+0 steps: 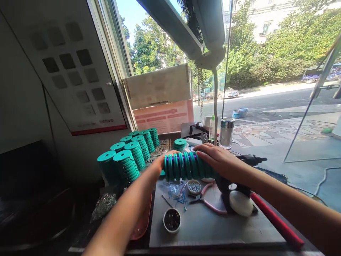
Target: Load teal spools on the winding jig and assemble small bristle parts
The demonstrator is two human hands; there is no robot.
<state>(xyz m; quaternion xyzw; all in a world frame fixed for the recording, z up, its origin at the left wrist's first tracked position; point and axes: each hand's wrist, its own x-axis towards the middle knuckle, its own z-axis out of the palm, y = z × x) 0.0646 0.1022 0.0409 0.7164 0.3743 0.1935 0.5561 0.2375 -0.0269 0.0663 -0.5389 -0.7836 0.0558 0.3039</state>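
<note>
A row of teal spools (188, 166), lined up on its side with purple showing between the discs, is held between my two hands over the work board. My left hand (162, 161) grips its left end, with the fingers mostly hidden behind it. Over the right end, my right hand (217, 158) lies with its fingers bent around the top. Below sit pink-handled pliers (210, 204), a small cup of silvery beads (194, 187) and loose blue thread ends (182, 199). Nearer me is a white cup of dark bits (172, 221).
Stacks of teal spools (130, 160) stand at left, with another teal spool (180, 143) behind my hands. A black stand with a white round part (241, 203) is at right, beside a red bar (277, 222). A lamp arm (215, 103) rises behind, near a lidded tumbler (227, 133).
</note>
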